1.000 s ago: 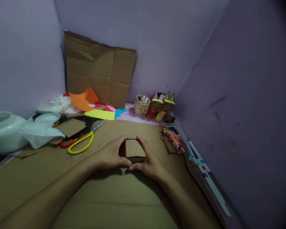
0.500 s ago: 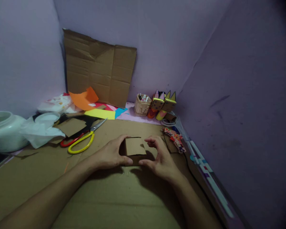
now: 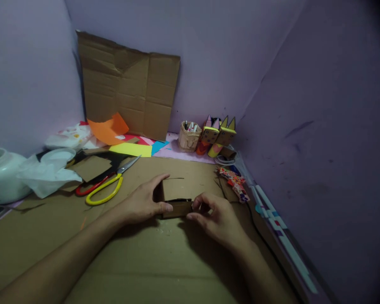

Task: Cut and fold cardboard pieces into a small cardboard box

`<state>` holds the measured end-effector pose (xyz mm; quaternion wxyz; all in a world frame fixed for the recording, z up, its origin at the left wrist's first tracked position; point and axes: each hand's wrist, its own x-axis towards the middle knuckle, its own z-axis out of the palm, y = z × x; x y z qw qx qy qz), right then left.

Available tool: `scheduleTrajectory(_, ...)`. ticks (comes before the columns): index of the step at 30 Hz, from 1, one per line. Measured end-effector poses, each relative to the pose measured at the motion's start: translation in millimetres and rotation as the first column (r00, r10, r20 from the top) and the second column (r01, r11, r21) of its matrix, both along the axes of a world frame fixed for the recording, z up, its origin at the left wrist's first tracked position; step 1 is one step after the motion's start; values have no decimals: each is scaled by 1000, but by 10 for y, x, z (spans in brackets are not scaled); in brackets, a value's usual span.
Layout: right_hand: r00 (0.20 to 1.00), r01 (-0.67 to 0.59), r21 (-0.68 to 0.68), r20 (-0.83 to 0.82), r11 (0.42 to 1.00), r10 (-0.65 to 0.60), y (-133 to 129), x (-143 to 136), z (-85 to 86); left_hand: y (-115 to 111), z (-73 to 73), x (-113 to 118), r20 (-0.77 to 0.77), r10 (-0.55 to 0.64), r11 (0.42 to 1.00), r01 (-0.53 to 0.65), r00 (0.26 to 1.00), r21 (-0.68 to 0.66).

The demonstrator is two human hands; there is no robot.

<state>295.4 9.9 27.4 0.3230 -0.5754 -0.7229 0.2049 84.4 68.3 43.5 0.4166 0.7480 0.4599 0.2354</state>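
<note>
A small brown cardboard box (image 3: 179,210) sits on the cardboard-covered surface in front of me. My left hand (image 3: 146,202) grips its left side, thumb on the front face and fingers reaching round to the back. At the front right corner, my right hand (image 3: 215,214) has its thumb and curled fingers closed on the box's edge. A dark gap shows along the top front edge. The far part of the box blends with the brown surface, so its outline there is hard to make out.
Scissors (image 3: 109,185) with one red and one yellow handle lie left. Behind them are cardboard scraps (image 3: 92,168), yellow paper (image 3: 131,149) and orange paper (image 3: 109,130). A woven pen holder (image 3: 189,137) stands at the back. A patterned glue gun (image 3: 234,181) and black cord (image 3: 262,236) lie right.
My right hand has closed from a spread pose onto the box's front right corner. The light cardboard top now looks different, with a dark gap near the front. The view has shifted slightly.
</note>
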Motion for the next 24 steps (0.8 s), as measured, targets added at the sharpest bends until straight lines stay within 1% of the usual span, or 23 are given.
scheduleTrajectory(2, 998, 16, 27, -57, 1000, -14, -1, -26, -19, -8, -7, 7, 29, 15, 1000, -15, 999, -15)
scheduleTrajectory(7, 986, -2, 91, -164, 996, 17, -9, -89, -62, -4, -91, 10, 135, 44, 999, -40, 990, -38)
scheduleTrajectory(12, 987, -60, 200, -136, 978, 89, -16, -91, -32, 45, -146, -44, 214, -27, 997, 43, 976, -69)
scheduleTrajectory(14, 986, -70, 219, -135, 973, 101, -21, -90, -25, 49, -150, -58, 235, -43, 996, 61, 971, -70)
scheduleTrajectory(16, 986, -83, 221, -125, 972, 113, -26, -93, -30, 45, -153, -60, 234, -40, 995, 60, 971, -79)
scheduleTrajectory(18, 987, -117, 211, -80, 970, 137, -29, -95, -44, 38, -154, -51, 214, -20, 997, 36, 977, -67)
scheduleTrajectory(21, 982, -188, 200, 9, 961, 191, -39, -79, -69, 34, -141, -35, 138, 65, 998, -67, 988, 13)
scheduleTrajectory(24, 967, -254, 188, 58, 949, 248, -69, -35, -93, 42, -112, -28, 72, 82, 991, -89, 994, 98)
